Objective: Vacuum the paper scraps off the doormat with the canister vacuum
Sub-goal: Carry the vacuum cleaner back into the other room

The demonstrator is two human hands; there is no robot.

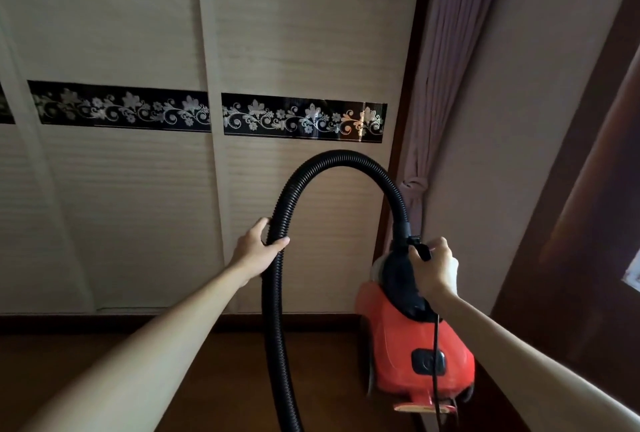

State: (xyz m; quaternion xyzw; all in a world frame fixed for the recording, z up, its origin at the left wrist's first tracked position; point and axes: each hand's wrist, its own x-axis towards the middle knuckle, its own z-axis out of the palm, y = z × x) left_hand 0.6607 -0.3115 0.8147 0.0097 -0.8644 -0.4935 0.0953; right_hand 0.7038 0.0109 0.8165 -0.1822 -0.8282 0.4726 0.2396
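Item: red canister vacuum (414, 338), which we hold raised off the wooden floor (104, 355), in front of the pale sliding wardrobe doors (138, 189); our right hand (433, 268) is closed around the black handle at the vacuum's top, fingers curled tight; a black cord (435, 362) hangs down across the vacuum's red shell; black ribbed hose (277, 293) arches up from the vacuum's top and drops to the left of the vacuum; our left hand (256, 248) wraps that hose, thumb and fingers closed round it; a mauve curtain (446, 85) hangs above the vacuum, tied back; a doormat with scraps is out of view
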